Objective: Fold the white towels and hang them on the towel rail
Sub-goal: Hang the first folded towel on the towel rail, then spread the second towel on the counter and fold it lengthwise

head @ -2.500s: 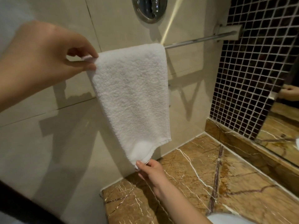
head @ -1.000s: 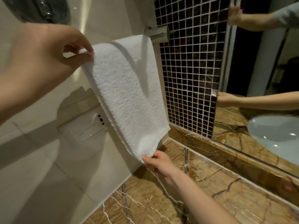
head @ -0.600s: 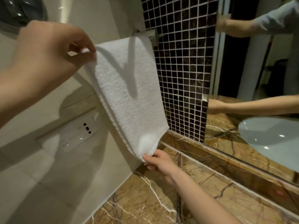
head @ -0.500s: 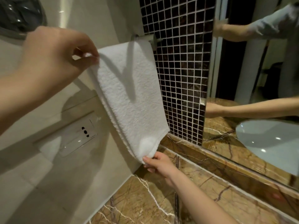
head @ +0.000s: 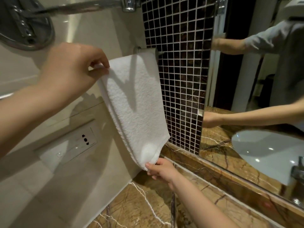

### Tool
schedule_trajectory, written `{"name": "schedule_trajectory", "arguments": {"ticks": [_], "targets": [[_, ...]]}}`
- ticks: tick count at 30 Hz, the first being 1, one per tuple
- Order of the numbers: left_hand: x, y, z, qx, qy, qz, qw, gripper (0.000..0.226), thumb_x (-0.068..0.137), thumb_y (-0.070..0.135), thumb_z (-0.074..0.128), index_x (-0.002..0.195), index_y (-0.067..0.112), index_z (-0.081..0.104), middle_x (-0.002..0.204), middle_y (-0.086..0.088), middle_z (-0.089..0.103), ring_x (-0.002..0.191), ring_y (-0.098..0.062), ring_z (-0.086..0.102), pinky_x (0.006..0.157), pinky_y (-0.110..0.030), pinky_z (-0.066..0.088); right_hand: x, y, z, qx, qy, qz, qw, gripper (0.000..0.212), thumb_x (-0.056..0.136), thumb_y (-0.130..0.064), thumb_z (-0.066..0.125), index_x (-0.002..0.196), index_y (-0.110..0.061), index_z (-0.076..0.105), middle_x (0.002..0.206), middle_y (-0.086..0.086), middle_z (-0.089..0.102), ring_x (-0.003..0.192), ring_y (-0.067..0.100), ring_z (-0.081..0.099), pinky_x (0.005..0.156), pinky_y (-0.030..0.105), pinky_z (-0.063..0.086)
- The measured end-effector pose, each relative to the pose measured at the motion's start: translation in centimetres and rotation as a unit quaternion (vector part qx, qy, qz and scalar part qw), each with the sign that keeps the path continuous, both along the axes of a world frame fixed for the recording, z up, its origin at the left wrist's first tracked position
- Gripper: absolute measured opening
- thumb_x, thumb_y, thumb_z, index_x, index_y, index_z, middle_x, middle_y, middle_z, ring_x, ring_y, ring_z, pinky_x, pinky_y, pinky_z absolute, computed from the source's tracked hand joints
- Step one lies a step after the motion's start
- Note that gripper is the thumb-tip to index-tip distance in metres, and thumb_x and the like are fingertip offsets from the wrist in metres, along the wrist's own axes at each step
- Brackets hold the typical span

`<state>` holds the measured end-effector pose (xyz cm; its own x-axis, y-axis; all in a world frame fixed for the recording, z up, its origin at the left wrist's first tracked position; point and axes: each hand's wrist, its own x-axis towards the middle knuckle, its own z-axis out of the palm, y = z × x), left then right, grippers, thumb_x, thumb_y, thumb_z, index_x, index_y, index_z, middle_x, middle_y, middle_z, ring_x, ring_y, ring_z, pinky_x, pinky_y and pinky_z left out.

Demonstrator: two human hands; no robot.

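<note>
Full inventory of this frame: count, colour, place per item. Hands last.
towel: 1, white, draped over the towel rail
towel rail: 1, chrome, only its end shows, above the towel
upper bar: 1, chrome, top edge, blurred
round fitting: 1, chrome, top left
wall: 1, beige, left
socket plate: 1, white, on the wall left of the towel
mosaic tiles: 1 strip, dark with white grout, right of the towel
mirror: 1, right, reflects the arms
counter: 1, brown marble, bottom
left hand: 1, fingers pinch the towel's top corner
right hand: 1, fingers pinch the towel's bottom corner
</note>
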<state>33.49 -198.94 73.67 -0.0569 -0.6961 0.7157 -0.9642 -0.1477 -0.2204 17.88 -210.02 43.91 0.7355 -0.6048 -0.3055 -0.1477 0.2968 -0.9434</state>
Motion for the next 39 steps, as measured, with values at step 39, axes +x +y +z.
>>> {"name": "schedule_trajectory", "arguments": {"ticks": [39], "targets": [[-18.6, 11.6, 0.5, 0.120, 0.133, -0.059, 0.982, 0.056, 0.092, 0.054, 0.040, 0.141, 0.026, 0.042, 0.149, -0.005, 0.039, 0.138, -0.023, 0.033, 0.112, -0.042, 0.026, -20.9, 14.7, 28.6, -0.671, 0.394, -0.196, 0.597, 0.061, 0.093, -0.060, 0.028, 0.142, -0.025, 0.038, 0.131, 0.003, 0.053, 0.127, 0.023, 0.043, 0.110, 0.051, 0.030]]}}
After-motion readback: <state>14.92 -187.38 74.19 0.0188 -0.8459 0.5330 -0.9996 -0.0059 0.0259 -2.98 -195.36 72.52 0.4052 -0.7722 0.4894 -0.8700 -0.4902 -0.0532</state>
